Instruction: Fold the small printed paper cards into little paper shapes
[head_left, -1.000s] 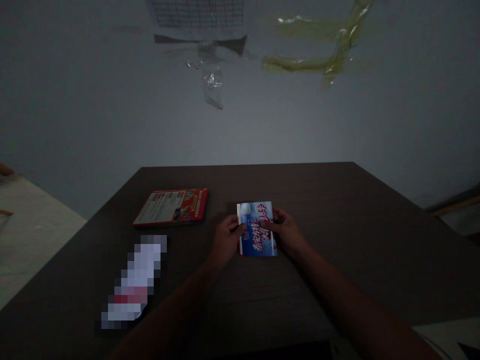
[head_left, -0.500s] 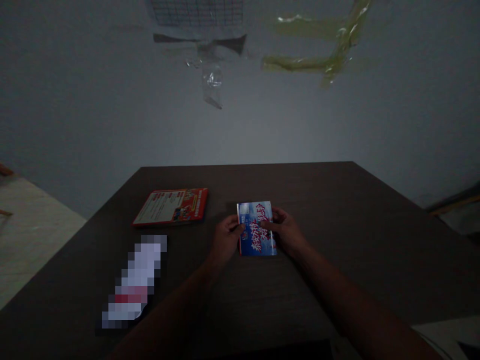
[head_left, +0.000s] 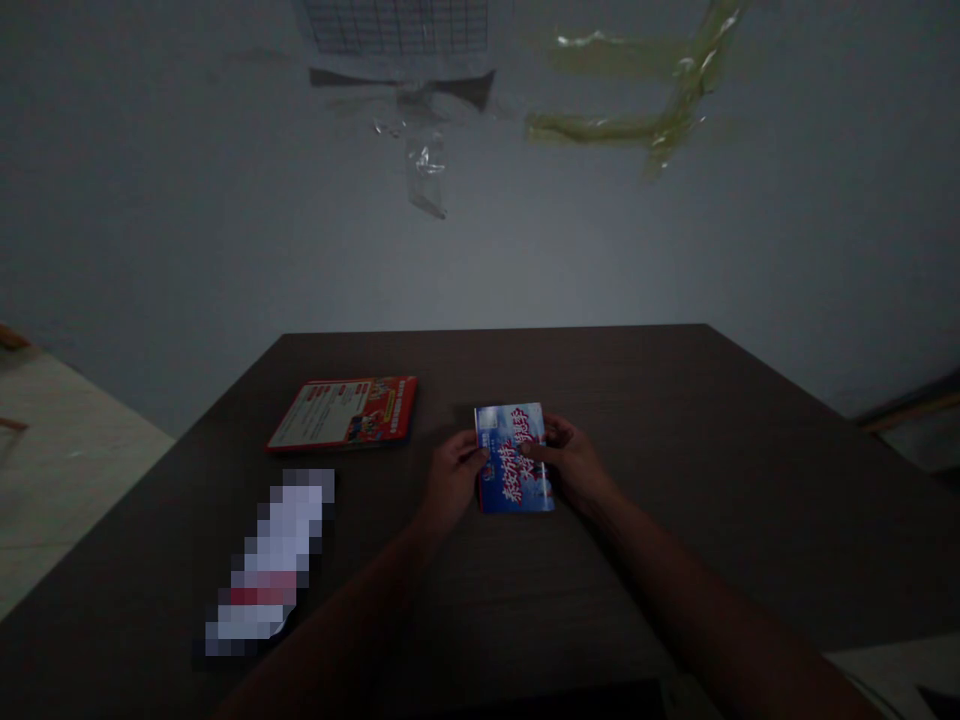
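Note:
A small blue book [head_left: 513, 462] with red lettering on its cover lies on the dark wooden table [head_left: 675, 480], a little past the middle. My left hand [head_left: 451, 478] grips its left edge, thumb on the cover. My right hand [head_left: 570, 462] holds the right edge, with its thumb pressed on the cover and the fingers curled round the side. Both forearms reach in from the near edge. The room is dim.
A red and white book [head_left: 345, 412] lies flat to the left of the blue one. A blurred white and red item [head_left: 268, 565] lies nearer on the left. Behind the table stands a pale wall [head_left: 187, 220] with taped paper and plastic.

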